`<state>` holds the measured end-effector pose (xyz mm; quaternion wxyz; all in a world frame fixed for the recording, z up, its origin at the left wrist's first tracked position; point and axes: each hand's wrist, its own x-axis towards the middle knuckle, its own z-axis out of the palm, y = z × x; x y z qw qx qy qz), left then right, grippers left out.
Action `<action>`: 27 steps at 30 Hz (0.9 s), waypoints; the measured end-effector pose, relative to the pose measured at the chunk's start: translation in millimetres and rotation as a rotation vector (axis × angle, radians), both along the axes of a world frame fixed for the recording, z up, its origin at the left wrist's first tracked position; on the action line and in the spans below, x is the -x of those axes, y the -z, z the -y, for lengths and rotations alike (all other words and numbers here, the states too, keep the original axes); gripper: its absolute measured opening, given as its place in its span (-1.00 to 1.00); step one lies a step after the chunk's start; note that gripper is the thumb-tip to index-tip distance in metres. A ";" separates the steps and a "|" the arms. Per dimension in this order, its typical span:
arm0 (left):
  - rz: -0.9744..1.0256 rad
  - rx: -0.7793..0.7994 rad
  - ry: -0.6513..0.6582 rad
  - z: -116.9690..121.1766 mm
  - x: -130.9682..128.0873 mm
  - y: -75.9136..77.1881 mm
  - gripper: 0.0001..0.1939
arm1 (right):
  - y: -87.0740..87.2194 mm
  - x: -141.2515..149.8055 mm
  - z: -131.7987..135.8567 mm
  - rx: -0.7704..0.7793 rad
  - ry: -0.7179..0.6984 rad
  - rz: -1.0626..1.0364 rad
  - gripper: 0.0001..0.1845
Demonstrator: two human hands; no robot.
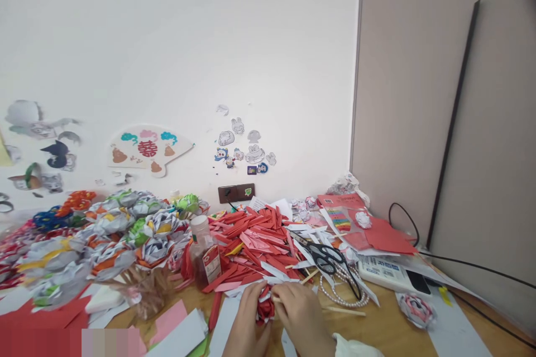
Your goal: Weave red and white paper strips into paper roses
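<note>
My left hand and my right hand meet low in the middle of the view. Both close around a small red and white paper flower held between them. My right hand's fingers pinch its upper right side; my left hand cups it from the left. A pile of folded red paper strips lies just behind the hands. A thin wooden stick rests on the table to the right of my right hand.
Black scissors and a bead string lie right of the strips. A plastic glue bottle stands left of them. Many paper flowers fill the left. Red paper sheets, a white device, cables and a finished flower are at right.
</note>
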<state>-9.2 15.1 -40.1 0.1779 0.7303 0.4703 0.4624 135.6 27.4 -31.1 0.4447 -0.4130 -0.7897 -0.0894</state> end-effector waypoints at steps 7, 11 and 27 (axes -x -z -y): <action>0.031 -0.013 -0.012 2.9 -2.5 -1.6 -0.44 | -1.7 0.6 1.0 0.028 -0.020 -0.039 -0.77; 0.059 -0.026 -0.019 1.2 -2.7 -0.2 -0.44 | -2.9 0.0 1.7 0.031 -0.038 -0.025 -0.76; 0.144 -0.020 -0.111 -2.4 -2.0 -1.3 -0.55 | -13.3 -5.5 3.5 0.050 0.017 -0.118 -0.88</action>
